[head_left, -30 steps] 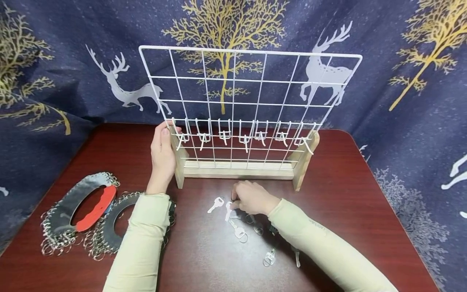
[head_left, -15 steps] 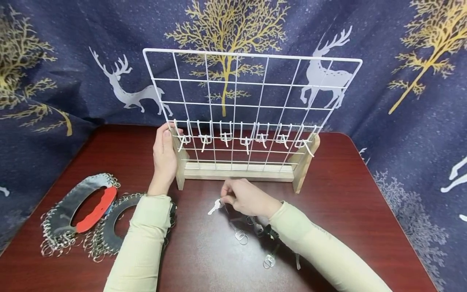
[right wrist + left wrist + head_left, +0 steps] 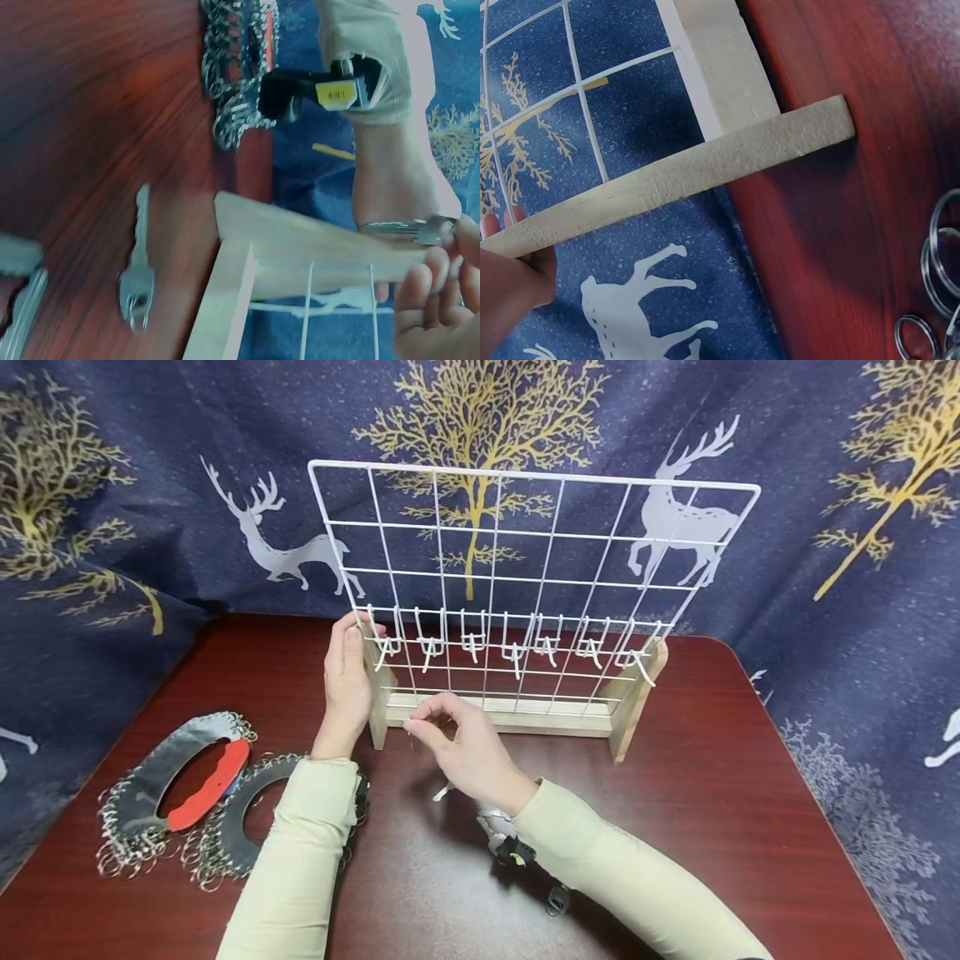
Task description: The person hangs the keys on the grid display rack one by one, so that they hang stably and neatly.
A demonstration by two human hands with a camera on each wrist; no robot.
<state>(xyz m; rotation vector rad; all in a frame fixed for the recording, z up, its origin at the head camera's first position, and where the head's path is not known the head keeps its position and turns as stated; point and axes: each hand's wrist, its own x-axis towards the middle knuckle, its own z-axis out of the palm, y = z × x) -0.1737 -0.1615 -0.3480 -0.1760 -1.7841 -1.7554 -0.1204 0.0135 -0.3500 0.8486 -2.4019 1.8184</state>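
Observation:
My left hand [image 3: 348, 685] grips the left wooden upright [image 3: 652, 184] of a rack, thumb in front, with some fingers hidden behind. My right hand [image 3: 468, 752] is raised before the rack's lower left and pinches a silver key [image 3: 409, 229] by its head end between thumb and fingers. The rack's white wire grid [image 3: 495, 531] leans on a wooden base, and a row of white hooks [image 3: 513, 653] hangs along it; no key is seen on them. Another key [image 3: 139, 277] lies on the table beneath my right hand.
Two dark curved holders, one with a red handle [image 3: 210, 787] and the other grey [image 3: 234, 827], lie at the left, edged with metal rings. More keys are partly hidden under my right forearm; one ring [image 3: 557, 900] shows. A patterned dark-blue cloth [image 3: 247, 410] hangs behind the table.
My right hand has picked a key off the table and moved left and up toward the rack. My left hand stays on the upright. The view shifts slightly.

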